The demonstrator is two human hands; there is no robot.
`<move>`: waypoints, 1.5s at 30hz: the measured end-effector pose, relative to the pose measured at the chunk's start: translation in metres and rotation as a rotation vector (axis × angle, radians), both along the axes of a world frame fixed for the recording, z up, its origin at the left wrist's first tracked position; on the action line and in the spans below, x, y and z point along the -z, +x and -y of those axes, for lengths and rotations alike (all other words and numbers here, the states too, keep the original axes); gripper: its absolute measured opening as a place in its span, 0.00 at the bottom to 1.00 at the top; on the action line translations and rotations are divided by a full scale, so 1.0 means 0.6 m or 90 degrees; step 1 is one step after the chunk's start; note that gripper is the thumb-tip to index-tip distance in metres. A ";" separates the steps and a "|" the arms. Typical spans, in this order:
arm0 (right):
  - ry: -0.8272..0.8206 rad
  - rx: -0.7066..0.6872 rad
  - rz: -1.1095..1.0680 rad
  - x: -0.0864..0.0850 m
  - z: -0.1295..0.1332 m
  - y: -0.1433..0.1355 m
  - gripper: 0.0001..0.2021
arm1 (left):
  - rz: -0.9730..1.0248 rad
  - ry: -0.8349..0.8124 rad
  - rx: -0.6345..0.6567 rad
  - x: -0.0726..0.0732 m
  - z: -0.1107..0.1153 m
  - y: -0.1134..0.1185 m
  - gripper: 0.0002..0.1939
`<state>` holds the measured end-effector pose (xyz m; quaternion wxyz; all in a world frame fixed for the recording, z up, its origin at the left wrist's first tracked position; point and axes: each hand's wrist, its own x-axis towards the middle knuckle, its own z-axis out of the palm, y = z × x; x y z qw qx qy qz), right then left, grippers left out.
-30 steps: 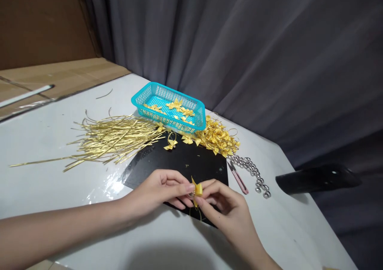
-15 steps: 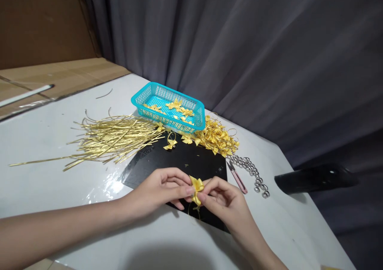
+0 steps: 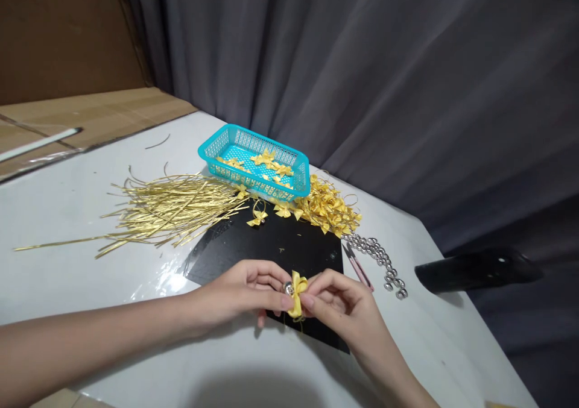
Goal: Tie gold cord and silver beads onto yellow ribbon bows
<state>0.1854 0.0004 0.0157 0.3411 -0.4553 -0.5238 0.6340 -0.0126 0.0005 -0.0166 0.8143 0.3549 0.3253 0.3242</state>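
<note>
Between my two hands, over the front of a black mat [image 3: 253,251], is a yellow ribbon bow [image 3: 297,296]. My left hand [image 3: 257,287] is closed, its thumb and fingers pinching the bow's left side. A small silver bell [image 3: 288,288] shows beside the bow at my left fingertips. From the right, my right hand [image 3: 337,299] is closed with thumb and forefinger on the bow. Thin gold tie ends hang below it. Another bow with a tie loop [image 3: 257,218] lies at the mat's far edge.
A blue basket [image 3: 253,182] holding several yellow bows stands behind the mat. Gold twist ties [image 3: 176,209] lie left, a heap of yellow bows [image 3: 328,206] right. Beyond my right hand are silver bells [image 3: 375,251], small snips [image 3: 359,269] and a black cylindrical object [image 3: 474,269].
The bow has turned between my fingers, and the silver bell now shows at its left side. Both hands stay in nearly the same place.
</note>
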 end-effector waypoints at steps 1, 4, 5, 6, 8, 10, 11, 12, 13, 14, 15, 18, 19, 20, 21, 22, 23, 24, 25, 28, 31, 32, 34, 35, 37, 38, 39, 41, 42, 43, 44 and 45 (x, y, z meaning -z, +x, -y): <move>0.006 0.005 0.000 -0.001 0.002 0.000 0.08 | 0.012 -0.006 0.008 0.000 0.000 0.000 0.17; 0.043 0.019 0.009 0.000 0.007 0.000 0.08 | 0.055 -0.037 0.022 0.001 0.000 0.002 0.17; 0.056 0.020 0.016 0.000 0.008 0.000 0.08 | 0.069 -0.050 0.025 0.001 0.000 0.002 0.16; 0.069 0.019 0.024 0.000 0.009 0.001 0.07 | 0.084 -0.063 0.026 0.002 0.000 0.002 0.16; 0.092 0.012 0.042 -0.003 0.008 0.001 0.07 | 0.108 -0.080 0.028 0.002 0.001 0.001 0.15; 0.113 0.002 0.062 -0.008 0.007 0.002 0.06 | 0.129 -0.096 0.030 0.002 0.002 -0.001 0.14; 0.125 0.000 0.073 -0.011 0.006 0.002 0.06 | 0.138 -0.105 0.031 0.002 0.003 -0.001 0.14; 0.136 -0.005 0.083 -0.014 0.006 0.002 0.06 | 0.150 -0.115 0.033 0.001 0.004 -0.001 0.14; 0.149 -0.013 0.094 -0.016 0.006 0.003 0.07 | 0.163 -0.125 0.039 0.001 0.005 -0.001 0.14; 0.164 -0.022 0.104 -0.019 0.006 0.003 0.06 | 0.177 -0.136 0.043 0.001 0.005 -0.001 0.13; 0.181 -0.031 0.116 -0.021 0.006 0.004 0.06 | 0.190 -0.147 0.050 0.001 0.006 -0.001 0.13; 0.261 -0.062 0.168 -0.028 0.006 0.007 0.06 | 0.216 -0.172 0.070 0.003 0.007 0.000 0.12; 0.297 -0.073 0.193 -0.030 0.006 0.008 0.05 | 0.222 -0.176 0.072 0.003 0.007 0.000 0.11; 0.336 -0.086 0.220 -0.031 0.005 0.009 0.05 | 0.231 -0.177 0.067 0.003 0.007 0.001 0.11; 0.376 -0.098 0.247 -0.033 0.005 0.011 0.05 | 0.243 -0.176 0.056 0.003 0.007 0.001 0.11; 0.415 -0.105 0.273 -0.033 0.004 0.012 0.05 | 0.257 -0.176 0.039 0.002 0.007 0.002 0.10; 0.448 -0.109 0.296 -0.034 0.004 0.013 0.05 | 0.271 -0.177 0.019 0.001 0.007 0.002 0.10; 0.473 -0.113 0.315 -0.035 0.003 0.014 0.05 | 0.284 -0.178 0.002 0.001 0.007 0.003 0.10; 0.486 -0.119 0.329 -0.035 0.003 0.015 0.05 | 0.296 -0.181 -0.011 0.000 0.006 0.003 0.10; 0.460 -0.205 0.361 -0.040 -0.001 0.020 0.04 | 0.313 -0.191 -0.026 -0.002 0.005 0.003 0.10; 0.420 -0.353 0.428 -0.046 -0.011 0.031 0.04 | 0.323 -0.203 -0.037 -0.003 0.004 0.001 0.09; 0.423 -0.377 0.468 -0.046 -0.017 0.038 0.05 | 0.328 -0.208 -0.038 -0.003 0.004 -0.001 0.09; 0.446 -0.357 0.570 -0.045 -0.032 0.058 0.07 | 0.340 -0.216 -0.037 -0.004 0.003 -0.003 0.10; 0.458 -0.322 0.622 -0.043 -0.041 0.071 0.08 | 0.346 -0.219 -0.035 -0.005 0.003 -0.004 0.10; 0.464 -0.253 0.712 -0.040 -0.061 0.100 0.10 | 0.352 -0.223 -0.034 -0.005 0.002 -0.006 0.10; 0.460 -0.224 0.753 -0.039 -0.072 0.116 0.10 | 0.355 -0.224 -0.035 -0.005 0.001 -0.006 0.09; 0.455 -0.203 0.790 -0.038 -0.082 0.132 0.10 | 0.357 -0.224 -0.037 -0.005 0.001 -0.007 0.09; 0.445 -0.164 0.853 -0.038 -0.103 0.164 0.09 | 0.361 -0.229 -0.040 -0.005 0.000 -0.008 0.08; 0.435 -0.138 0.883 -0.038 -0.112 0.178 0.08 | 0.363 -0.233 -0.041 -0.005 -0.001 -0.008 0.08; 0.428 -0.116 0.914 -0.039 -0.120 0.192 0.07 | 0.367 -0.237 -0.043 -0.004 -0.001 -0.008 0.08; 0.424 -0.101 0.941 -0.039 -0.127 0.203 0.06 | 0.370 -0.239 -0.043 -0.004 -0.001 -0.008 0.08; 0.422 -0.091 0.964 -0.039 -0.133 0.213 0.06 | 0.373 -0.241 -0.043 -0.004 -0.001 -0.007 0.08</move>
